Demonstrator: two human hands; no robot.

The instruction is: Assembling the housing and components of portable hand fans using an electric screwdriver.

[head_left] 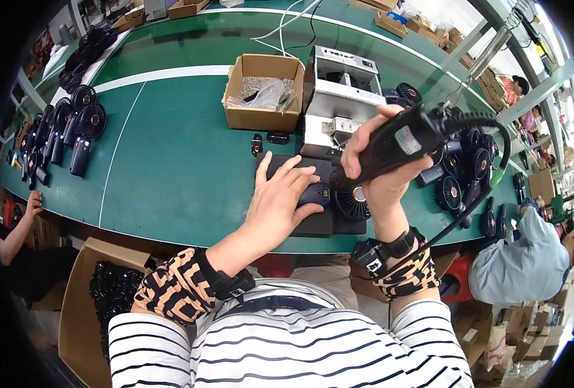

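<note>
A dark handheld fan (353,205) lies on a black pad (313,226) near the table's front edge, its round grille to the right and a small lit display on its body. My left hand (271,204) rests over the fan's handle, thumb on the near side and fingers on the far side, holding it against the pad. In my right hand (381,184) is a black electric screwdriver (400,142), its tip end slanting down to the left above the fan. The tip itself is hard to make out. A coiled cable (474,121) runs from the tool's upper end.
Behind the pad stand a cardboard box (264,119) of small screws and a silver screw feeder (339,97). Two small black parts (278,138) lie before the box. Fans cluster left (80,126) and right (452,191). Co-workers sit at both sides; a carton (83,310) stands below left.
</note>
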